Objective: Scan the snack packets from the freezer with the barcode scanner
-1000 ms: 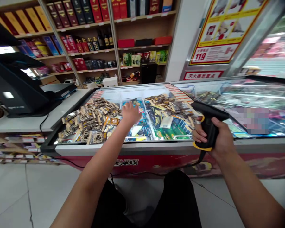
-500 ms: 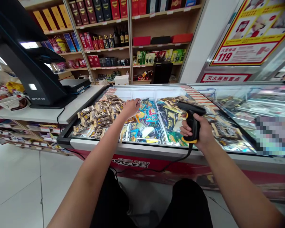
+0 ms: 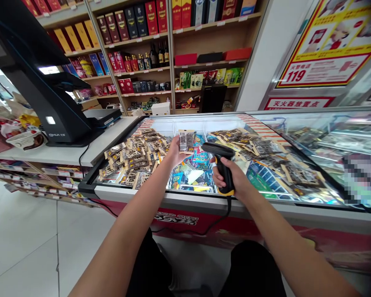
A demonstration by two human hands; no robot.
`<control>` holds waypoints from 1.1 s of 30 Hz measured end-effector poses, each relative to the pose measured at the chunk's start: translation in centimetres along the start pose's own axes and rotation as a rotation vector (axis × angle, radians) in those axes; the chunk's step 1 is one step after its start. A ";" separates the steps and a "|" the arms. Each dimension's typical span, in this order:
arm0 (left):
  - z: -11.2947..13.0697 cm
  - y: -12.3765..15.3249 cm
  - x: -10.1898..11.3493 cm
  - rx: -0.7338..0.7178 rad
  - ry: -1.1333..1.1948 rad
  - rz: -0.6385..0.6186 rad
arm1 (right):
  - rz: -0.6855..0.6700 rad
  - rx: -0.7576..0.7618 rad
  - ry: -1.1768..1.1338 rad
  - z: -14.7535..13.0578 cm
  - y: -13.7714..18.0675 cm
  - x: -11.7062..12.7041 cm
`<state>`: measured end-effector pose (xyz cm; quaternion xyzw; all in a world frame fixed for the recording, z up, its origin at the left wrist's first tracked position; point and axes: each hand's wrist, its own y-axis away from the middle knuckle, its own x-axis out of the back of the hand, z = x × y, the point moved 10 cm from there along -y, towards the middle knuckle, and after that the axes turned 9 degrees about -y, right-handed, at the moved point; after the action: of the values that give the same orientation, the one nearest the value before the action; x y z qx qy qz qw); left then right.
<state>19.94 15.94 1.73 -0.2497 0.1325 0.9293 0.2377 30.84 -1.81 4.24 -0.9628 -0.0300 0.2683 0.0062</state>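
Observation:
Raised above the chest freezer [image 3: 117, 192], my left hand [image 3: 174, 153] is closed on a small snack packet [image 3: 186, 141], its printed back turned towards me. My right hand [image 3: 233, 176] grips the handle of a black and yellow barcode scanner [image 3: 225, 167], whose head points left at the packet, a short gap away. A cable hangs from the scanner's handle. Left of my hands lies a pile of brown-and-cream snack packets [image 3: 136, 154] on the freezer's glass top. A second pile of similar packets [image 3: 299, 173] is spread out on the right.
Under the glass, bagged frozen goods [image 3: 194, 175] sit in wire baskets. A black checkout terminal [image 3: 60, 134] stands on the white counter [image 3: 62, 154] at left. Shelves of boxed goods [image 3: 136, 24] rise behind the freezer. A fire notice [image 3: 315, 76] hangs on the right.
My left hand has lifted a snack packet from the left pile area and holds it up. My right hand has brought the scanner leftwards, close to the packet.

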 end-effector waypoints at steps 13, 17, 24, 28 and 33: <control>-0.6 0.3 -1.0 0.018 -0.103 -0.089 | -0.044 0.051 -0.060 -0.7 -1.9 -4.3; -0.3 0.8 -1.6 0.016 -0.140 -0.097 | -0.046 0.043 -0.053 -0.7 -1.9 -4.7; 0.8 1.8 -1.8 -0.018 -0.217 -0.027 | -0.047 0.046 -0.037 -1.0 -2.0 -4.8; 0.9 2.0 -2.1 -0.031 -0.212 -0.041 | -0.044 0.048 -0.023 -1.2 -1.8 -4.7; 0.6 1.5 -2.0 -0.013 -0.175 -0.078 | -0.046 0.053 -0.016 -1.3 -1.6 -4.8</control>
<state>20.50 14.09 3.49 -0.1742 0.0957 0.9385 0.2825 27.37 -0.52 7.85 -0.9592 -0.0448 0.2764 0.0378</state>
